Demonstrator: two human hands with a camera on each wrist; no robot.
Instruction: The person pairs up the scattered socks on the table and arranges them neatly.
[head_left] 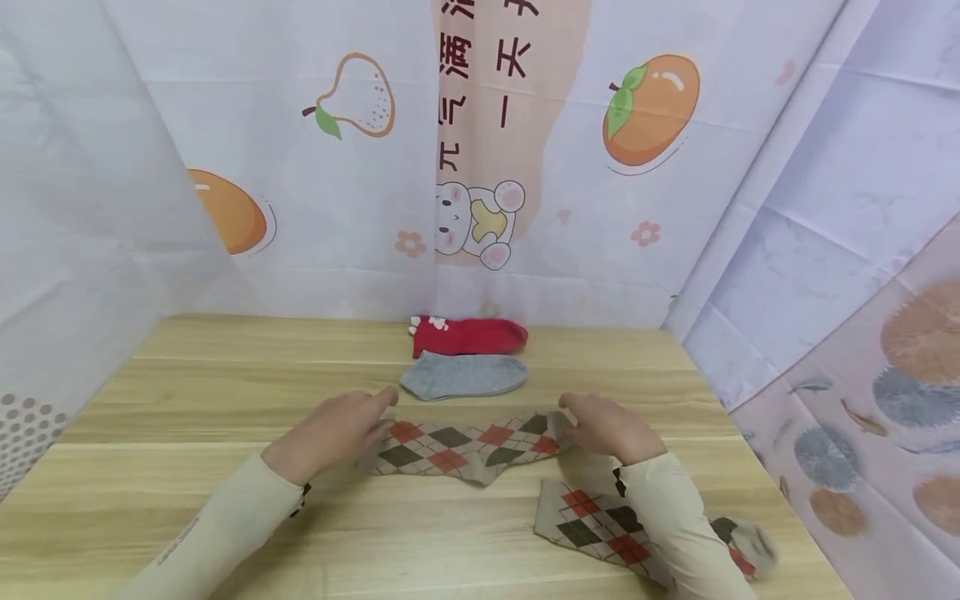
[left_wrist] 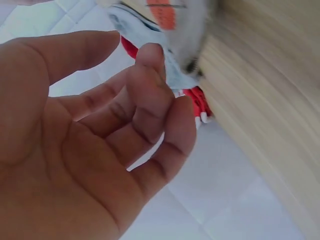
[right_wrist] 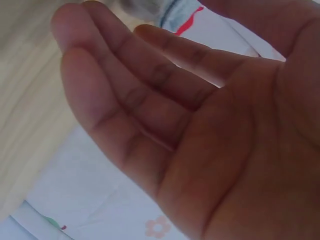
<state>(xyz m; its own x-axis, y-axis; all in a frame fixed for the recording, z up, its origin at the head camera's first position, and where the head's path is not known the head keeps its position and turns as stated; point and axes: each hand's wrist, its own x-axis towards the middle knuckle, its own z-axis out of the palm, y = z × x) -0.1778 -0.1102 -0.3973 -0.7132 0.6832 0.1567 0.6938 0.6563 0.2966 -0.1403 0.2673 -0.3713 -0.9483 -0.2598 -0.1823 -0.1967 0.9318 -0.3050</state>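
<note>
In the head view an argyle sock (head_left: 450, 450) in beige, red and dark green lies lengthwise across the middle of the table, its heel pointing toward me. My left hand (head_left: 333, 429) is at its left end. At its right end is my right hand (head_left: 611, 425). The left wrist view shows the left thumb apart from loosely bent fingers (left_wrist: 150, 100), with nothing between them. Nothing shows in the right palm (right_wrist: 240, 135) either, its fingers extended. Whether fingertips touch the sock is unclear. A second argyle sock (head_left: 592, 525) lies nearer, partly hidden under my right forearm.
Beyond the argyle sock lie a grey ankle sock (head_left: 465, 377) and, touching it behind, a red sock (head_left: 480, 337) with a white figure. The wooden table (head_left: 247, 358) ends at a printed curtain (head_left: 337, 208) at the back, and further sheets hang at both sides.
</note>
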